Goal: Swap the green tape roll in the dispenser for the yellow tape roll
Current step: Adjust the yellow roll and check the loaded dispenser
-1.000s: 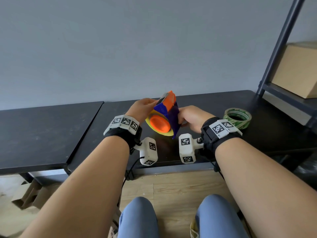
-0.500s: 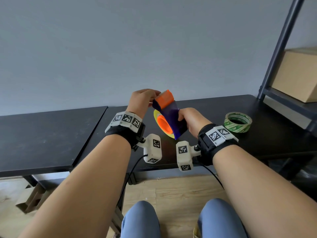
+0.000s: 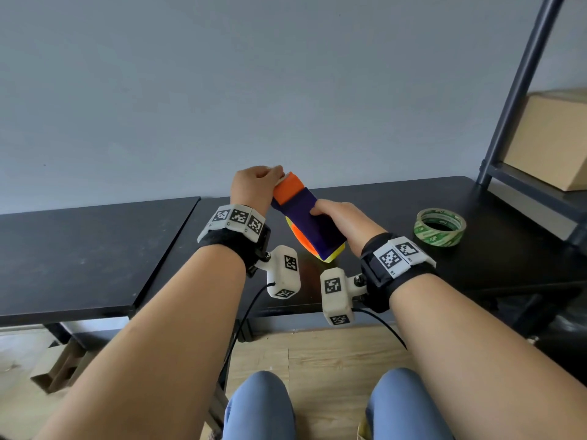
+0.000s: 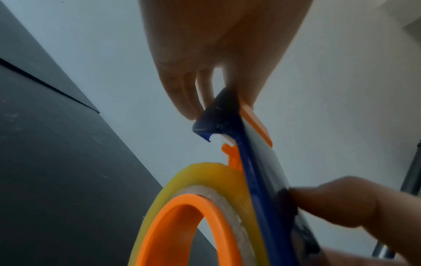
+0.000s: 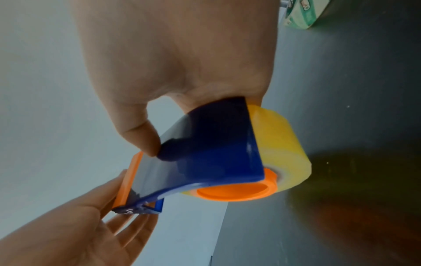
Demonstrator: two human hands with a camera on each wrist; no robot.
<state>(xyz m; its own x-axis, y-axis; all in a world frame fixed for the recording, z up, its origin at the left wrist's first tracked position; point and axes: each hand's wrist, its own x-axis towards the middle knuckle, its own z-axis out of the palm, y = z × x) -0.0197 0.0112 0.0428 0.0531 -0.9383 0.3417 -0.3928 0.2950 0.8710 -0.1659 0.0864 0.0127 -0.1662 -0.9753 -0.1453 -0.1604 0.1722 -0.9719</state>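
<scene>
A blue tape dispenser with an orange cutter end is held tilted above the black table. The yellow tape roll sits on its orange hub. My right hand grips the blue body, thumb on its flat back. My left hand pinches the cutter end between thumb and fingers. The green tape roll lies flat on the table to the right, apart from both hands. From the left wrist view the yellow tape roll looks snug against the blue frame.
A second black table adjoins on the left with a seam between. A dark metal shelf frame with a cardboard box stands at the right edge. The grey wall is close behind the table.
Both hands have raised the dispenser and tipped its cutter end up and left. My left hand moved from the roll's side up to the orange cutter end.
</scene>
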